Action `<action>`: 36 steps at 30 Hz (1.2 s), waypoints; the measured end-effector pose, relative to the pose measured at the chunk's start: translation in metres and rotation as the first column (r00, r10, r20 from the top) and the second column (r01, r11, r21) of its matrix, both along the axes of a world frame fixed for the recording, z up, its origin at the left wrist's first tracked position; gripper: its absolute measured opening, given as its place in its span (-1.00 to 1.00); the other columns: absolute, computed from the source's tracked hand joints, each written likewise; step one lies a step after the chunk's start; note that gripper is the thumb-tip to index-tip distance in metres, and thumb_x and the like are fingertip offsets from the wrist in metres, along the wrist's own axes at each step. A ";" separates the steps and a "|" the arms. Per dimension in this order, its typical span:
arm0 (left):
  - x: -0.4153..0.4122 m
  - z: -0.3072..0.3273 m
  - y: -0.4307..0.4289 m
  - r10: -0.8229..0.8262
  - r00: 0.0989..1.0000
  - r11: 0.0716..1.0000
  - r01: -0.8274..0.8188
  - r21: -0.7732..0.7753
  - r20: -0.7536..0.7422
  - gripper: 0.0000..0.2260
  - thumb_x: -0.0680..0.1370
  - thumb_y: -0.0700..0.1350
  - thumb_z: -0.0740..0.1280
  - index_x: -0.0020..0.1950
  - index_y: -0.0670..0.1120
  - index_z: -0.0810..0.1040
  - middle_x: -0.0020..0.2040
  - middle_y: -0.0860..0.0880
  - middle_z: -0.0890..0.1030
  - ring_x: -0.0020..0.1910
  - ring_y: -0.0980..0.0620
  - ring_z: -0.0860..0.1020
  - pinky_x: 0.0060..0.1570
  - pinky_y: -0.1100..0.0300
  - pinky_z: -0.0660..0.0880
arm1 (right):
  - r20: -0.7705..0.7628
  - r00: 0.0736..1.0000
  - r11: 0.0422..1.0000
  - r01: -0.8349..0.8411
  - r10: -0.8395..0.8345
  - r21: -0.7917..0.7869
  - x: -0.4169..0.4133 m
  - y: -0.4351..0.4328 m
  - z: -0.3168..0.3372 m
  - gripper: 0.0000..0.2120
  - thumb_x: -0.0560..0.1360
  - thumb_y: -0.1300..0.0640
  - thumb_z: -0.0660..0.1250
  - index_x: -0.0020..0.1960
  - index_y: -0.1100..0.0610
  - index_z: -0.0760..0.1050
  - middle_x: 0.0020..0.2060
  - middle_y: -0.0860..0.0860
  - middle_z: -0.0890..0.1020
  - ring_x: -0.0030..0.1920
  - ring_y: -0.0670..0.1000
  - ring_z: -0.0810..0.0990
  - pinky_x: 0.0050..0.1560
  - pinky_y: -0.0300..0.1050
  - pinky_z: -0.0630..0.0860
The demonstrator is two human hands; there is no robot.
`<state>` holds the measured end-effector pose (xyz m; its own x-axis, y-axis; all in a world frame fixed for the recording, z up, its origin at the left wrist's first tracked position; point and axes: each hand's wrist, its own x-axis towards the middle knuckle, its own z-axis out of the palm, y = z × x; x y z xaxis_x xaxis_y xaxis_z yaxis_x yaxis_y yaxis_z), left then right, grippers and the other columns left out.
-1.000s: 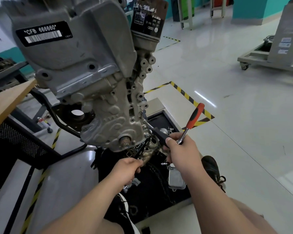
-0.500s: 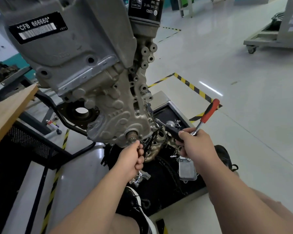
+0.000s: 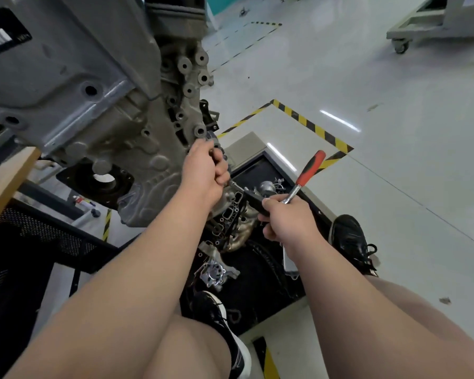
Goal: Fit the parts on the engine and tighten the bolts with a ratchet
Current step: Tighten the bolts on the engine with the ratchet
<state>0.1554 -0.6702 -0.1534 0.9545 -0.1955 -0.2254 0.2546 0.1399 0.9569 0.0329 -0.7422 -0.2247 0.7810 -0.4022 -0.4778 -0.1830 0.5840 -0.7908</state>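
Red-and-black ratchet (image 3: 305,176) handle, grey engine (image 3: 93,86), yellow-black striped floor tape (image 3: 312,127).

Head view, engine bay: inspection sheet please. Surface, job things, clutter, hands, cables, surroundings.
surface: glossy pale floor, black floor tray.
job's things: grey cast-metal engine raised above the tray; red-handled chrome ratchet, bar end at the engine's side.
clutter: silver pump housing and other metal parts in the tray.
hands: left hand curled round the ratchet's bar tip; right hand grips the ratchet.
cables: nothing seen.
surroundings: yellow-black hazard tape, grey wheeled cart, wooden benchtop edge.
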 end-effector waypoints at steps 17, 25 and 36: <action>-0.011 0.022 -0.007 -0.085 0.962 0.827 -0.077 -0.558 -0.260 -0.64 0.65 -0.08 0.07 -0.35 -0.08 0.32 -0.54 0.06 0.33 -0.65 0.13 0.26 -0.66 0.32 0.14 | -0.006 0.996 0.994 -0.087 0.086 -0.073 -0.010 0.005 0.006 -0.91 0.55 0.26 0.28 0.04 0.24 0.48 -0.28 0.16 0.56 -0.45 -0.02 0.47 -0.53 -0.24 0.43; -0.005 0.004 0.011 -0.081 0.974 0.931 -0.002 -0.366 -0.212 -0.72 0.66 -0.07 0.15 -0.25 -0.06 0.40 -0.51 0.10 0.38 -0.64 0.16 0.26 -0.66 0.32 0.12 | -0.048 0.996 0.964 -0.081 0.071 -0.254 -0.014 0.005 -0.003 -0.96 0.52 0.19 0.32 -0.10 0.11 0.47 -0.31 0.06 0.62 -0.36 0.06 0.59 -0.16 0.07 0.59; 0.003 -0.032 0.052 0.137 0.900 0.982 -0.178 -0.062 -0.413 -0.73 0.66 -0.03 0.19 -0.20 -0.06 0.51 -0.52 0.11 0.50 -0.69 0.20 0.21 -0.69 0.37 0.07 | 0.104 0.973 0.905 -0.148 0.206 -0.400 -0.047 -0.011 0.020 -0.96 0.52 0.17 0.33 -0.05 0.04 0.53 -0.30 0.02 0.70 -0.50 -0.02 0.52 -0.41 -0.19 0.49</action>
